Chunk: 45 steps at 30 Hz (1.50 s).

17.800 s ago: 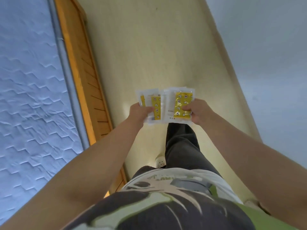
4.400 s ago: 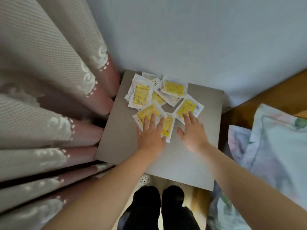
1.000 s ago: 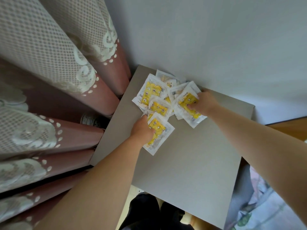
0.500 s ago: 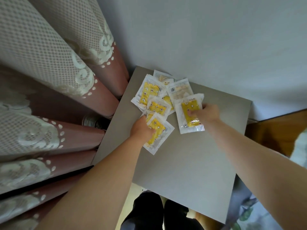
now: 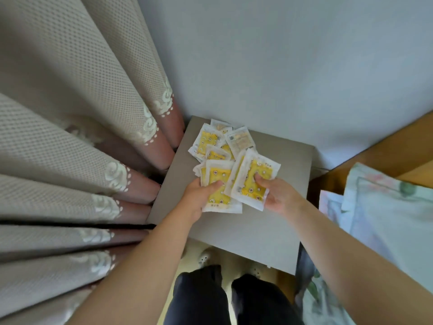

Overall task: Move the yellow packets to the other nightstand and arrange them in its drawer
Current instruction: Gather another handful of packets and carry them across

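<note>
The left hand [image 5: 199, 199] holds a small stack of yellow packets [image 5: 216, 184]. Its thumb is curled over the top one and its fingers are under the stack. The right hand [image 5: 281, 195] grips a second bunch [image 5: 254, 181], with the thumb pressed on the yellow front. I cannot tell how many packets are in each hand. The second bunch lies a little over the right edge of the stack. Both are held just above the grey table [image 5: 246, 231].

A loose heap of packets [image 5: 209, 143] lies on the far side of the table, near the wall [image 5: 281, 55]. They overlap each other. One pale packet [image 5: 240, 141] in the heap lies with its back up.

A big curtain [image 5: 82, 113] hangs to the left, right beside the table. To the right is a flowery pillow [image 5: 386, 207] on a wooden bed [image 5: 386, 146]. The person's dark trousers [image 5: 206, 299] and light shoes [image 5: 203, 258] show below the table's near edge.
</note>
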Motion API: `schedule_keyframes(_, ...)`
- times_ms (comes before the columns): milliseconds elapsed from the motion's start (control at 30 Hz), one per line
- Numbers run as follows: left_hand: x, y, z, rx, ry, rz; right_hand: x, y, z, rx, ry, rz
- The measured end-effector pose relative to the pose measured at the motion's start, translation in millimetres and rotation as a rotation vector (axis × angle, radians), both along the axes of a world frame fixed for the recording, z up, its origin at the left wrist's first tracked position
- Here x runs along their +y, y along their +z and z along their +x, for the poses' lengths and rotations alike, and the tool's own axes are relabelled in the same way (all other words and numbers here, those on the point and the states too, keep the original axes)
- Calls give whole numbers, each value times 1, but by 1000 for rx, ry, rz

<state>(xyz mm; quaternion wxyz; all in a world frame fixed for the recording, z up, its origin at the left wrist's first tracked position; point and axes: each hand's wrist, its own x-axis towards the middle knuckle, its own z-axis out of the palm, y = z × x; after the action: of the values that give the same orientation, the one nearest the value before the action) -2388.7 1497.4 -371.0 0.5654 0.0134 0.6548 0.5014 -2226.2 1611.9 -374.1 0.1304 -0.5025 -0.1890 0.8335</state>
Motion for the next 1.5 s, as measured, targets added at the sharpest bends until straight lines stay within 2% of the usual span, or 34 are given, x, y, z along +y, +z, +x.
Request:
schedule_keyframes(200, -39, 43, 9, -26, -100, 38, -57, 40, 13, -208, 0, 175)
schedule_keyframes(467, -102, 68, 29, -64, -444, 35, -166, 42, 47, -318, -93, 114)
schedule_keyframes(867, -239, 36, 114, -173, -1017, -125, -411, 35, 145, -226, -609, -11)
schedule_keyframes(1133, -342, 11, 209, -157, -1364, -228, -569, 21, 215, -246, -828, -53)
schedule_keyframes(1333, -455, 8, 289, -179, -1654, -258, -718, 20, 266, -247, -1047, -84)
schedule_keyframes(1500, -581, 1, 359, -189, -1822, -262, -865, 22, 303, -332, -1227, -82)
